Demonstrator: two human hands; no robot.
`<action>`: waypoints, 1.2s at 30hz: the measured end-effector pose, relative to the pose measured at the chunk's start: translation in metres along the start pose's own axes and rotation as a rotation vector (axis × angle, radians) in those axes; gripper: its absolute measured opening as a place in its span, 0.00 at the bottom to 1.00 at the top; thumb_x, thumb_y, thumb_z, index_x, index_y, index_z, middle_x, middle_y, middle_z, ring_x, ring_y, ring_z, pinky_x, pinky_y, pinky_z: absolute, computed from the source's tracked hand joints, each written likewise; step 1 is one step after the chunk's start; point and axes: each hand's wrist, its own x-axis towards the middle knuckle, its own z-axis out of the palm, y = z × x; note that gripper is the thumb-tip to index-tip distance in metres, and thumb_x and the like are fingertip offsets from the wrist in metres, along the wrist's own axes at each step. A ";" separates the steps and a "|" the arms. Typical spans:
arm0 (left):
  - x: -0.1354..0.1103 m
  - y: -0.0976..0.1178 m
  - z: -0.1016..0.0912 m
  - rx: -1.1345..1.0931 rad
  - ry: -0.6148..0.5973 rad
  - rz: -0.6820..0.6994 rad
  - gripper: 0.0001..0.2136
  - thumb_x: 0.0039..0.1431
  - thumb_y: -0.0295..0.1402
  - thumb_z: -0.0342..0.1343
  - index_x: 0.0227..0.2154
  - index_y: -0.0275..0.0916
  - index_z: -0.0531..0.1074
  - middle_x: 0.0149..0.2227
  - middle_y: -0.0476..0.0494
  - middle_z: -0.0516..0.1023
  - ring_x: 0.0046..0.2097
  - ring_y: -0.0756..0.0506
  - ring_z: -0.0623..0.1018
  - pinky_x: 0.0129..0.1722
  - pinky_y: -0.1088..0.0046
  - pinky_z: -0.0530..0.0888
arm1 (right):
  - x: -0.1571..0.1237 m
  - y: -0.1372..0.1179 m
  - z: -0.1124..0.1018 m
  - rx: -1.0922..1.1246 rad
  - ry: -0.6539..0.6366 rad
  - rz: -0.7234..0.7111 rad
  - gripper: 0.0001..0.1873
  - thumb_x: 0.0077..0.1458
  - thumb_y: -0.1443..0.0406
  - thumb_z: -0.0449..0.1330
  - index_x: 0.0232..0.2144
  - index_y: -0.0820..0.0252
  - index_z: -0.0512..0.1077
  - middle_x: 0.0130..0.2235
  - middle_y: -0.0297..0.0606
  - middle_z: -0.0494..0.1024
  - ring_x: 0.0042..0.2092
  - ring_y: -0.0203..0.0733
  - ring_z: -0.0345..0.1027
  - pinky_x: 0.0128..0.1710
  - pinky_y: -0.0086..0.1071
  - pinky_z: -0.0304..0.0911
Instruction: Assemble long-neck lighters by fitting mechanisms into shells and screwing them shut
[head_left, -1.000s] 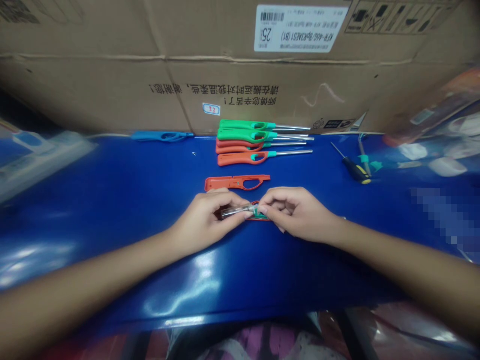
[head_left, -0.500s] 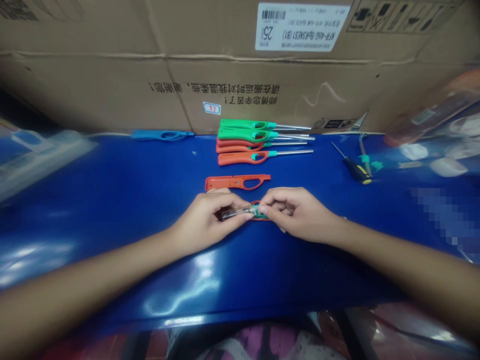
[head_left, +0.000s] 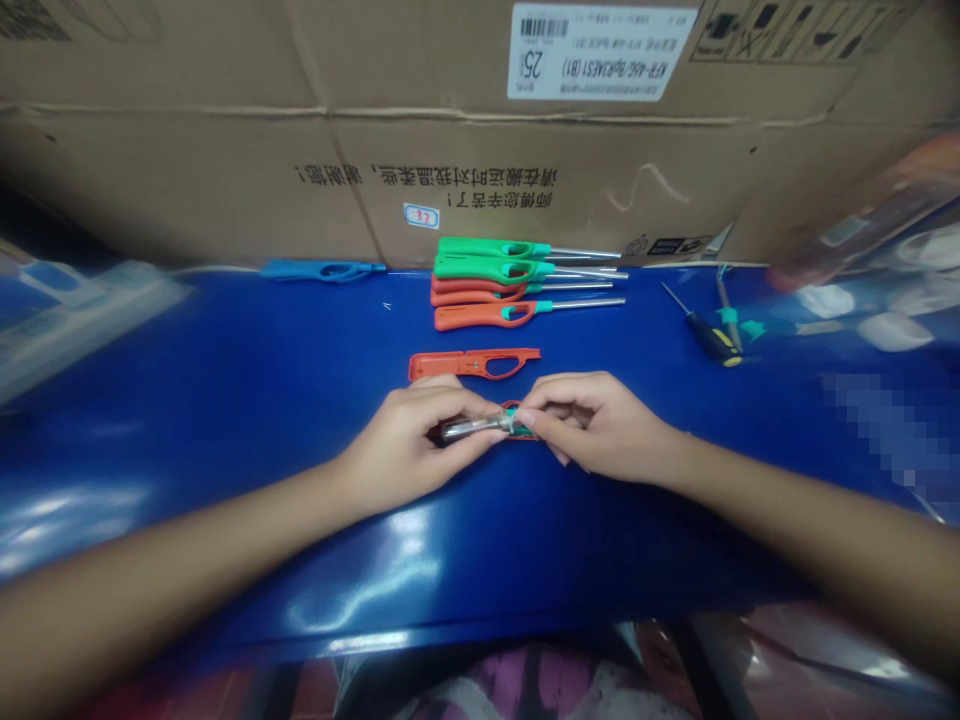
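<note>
My left hand (head_left: 416, 440) is closed round an opened utility lighter, its thumb and fingers at a clear fuel tank (head_left: 469, 428). My right hand (head_left: 600, 425) pinches the lighter's front end, where a teal part (head_left: 514, 420) and the edge of an orange casing (head_left: 529, 437) show. Fingers hide most of the casing and whatever small piece is at the right fingertips. Just beyond my hands, an orange casing half (head_left: 474, 365) lies inner side up on the table.
Behind lie several green and orange utility lighters (head_left: 487, 316) with metal tubes. A blue lighter casing (head_left: 322, 271) lies left of them. On the right are a screwdriver (head_left: 712, 340) and blurred plastic bags (head_left: 892, 300). A cardboard box (head_left: 225, 180) walls off the blue table's (head_left: 247, 370) back.
My hands stay at the same spot with only slight finger movement. The clear tank is tilted a little differently, and the whole view has shifted slightly.
</note>
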 end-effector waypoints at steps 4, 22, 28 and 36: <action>0.000 -0.001 0.000 -0.001 -0.011 -0.016 0.06 0.62 0.30 0.63 0.41 0.37 0.80 0.35 0.46 0.83 0.34 0.52 0.78 0.34 0.78 0.73 | 0.000 0.002 0.000 0.003 0.022 -0.039 0.10 0.61 0.62 0.60 0.35 0.64 0.75 0.24 0.29 0.70 0.20 0.26 0.60 0.18 0.24 0.56; -0.001 -0.002 0.002 -0.003 0.016 -0.026 0.06 0.62 0.32 0.63 0.40 0.36 0.81 0.34 0.44 0.83 0.33 0.50 0.77 0.32 0.76 0.72 | 0.004 0.008 0.002 -0.089 0.085 -0.160 0.09 0.61 0.63 0.61 0.31 0.63 0.77 0.29 0.34 0.72 0.25 0.28 0.63 0.21 0.23 0.57; 0.001 -0.001 0.001 0.027 0.007 -0.029 0.07 0.62 0.33 0.63 0.40 0.37 0.81 0.33 0.44 0.82 0.33 0.48 0.77 0.34 0.73 0.73 | 0.002 0.006 -0.003 -0.235 0.068 -0.234 0.09 0.62 0.64 0.60 0.33 0.63 0.78 0.29 0.35 0.74 0.25 0.28 0.62 0.21 0.22 0.56; 0.003 -0.009 -0.012 0.139 -0.071 -0.010 0.08 0.63 0.34 0.62 0.43 0.41 0.81 0.37 0.44 0.79 0.40 0.46 0.76 0.43 0.68 0.72 | 0.001 0.003 -0.012 -0.359 0.140 -0.259 0.09 0.62 0.65 0.58 0.34 0.63 0.77 0.30 0.35 0.73 0.24 0.29 0.60 0.20 0.23 0.55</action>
